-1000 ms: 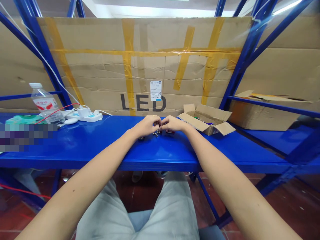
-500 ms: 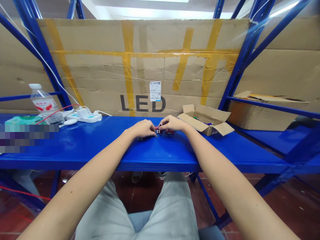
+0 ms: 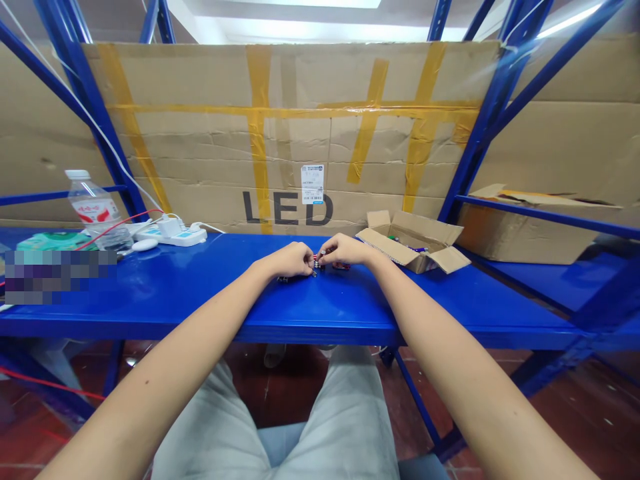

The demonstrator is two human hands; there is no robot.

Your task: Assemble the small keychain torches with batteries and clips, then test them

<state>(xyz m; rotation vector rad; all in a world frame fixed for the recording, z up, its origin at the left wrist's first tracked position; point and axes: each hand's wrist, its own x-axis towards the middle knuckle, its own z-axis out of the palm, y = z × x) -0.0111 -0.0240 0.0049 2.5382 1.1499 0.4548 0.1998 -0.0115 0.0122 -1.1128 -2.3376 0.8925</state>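
Observation:
My left hand [image 3: 289, 261] and my right hand [image 3: 345, 251] meet over the middle of the blue shelf [image 3: 200, 293], fingers curled in a pinch. Between the fingertips sits a small metal and red part [image 3: 317, 263], too small to name. A few more tiny dark and red parts [image 3: 341, 267] lie on the shelf just beside the hands. Both forearms reach out from the bottom of the view.
An open cardboard box [image 3: 413, 240] with small items stands right of the hands. A water bottle [image 3: 93, 210], a white power strip [image 3: 170, 233] with cables and a green pack [image 3: 50, 241] sit at the left. A taped cardboard sheet [image 3: 300, 133] marked LED closes the back.
The left hand dropped a little towards the shelf and both hands drew closer around the small part. The view shifted slightly.

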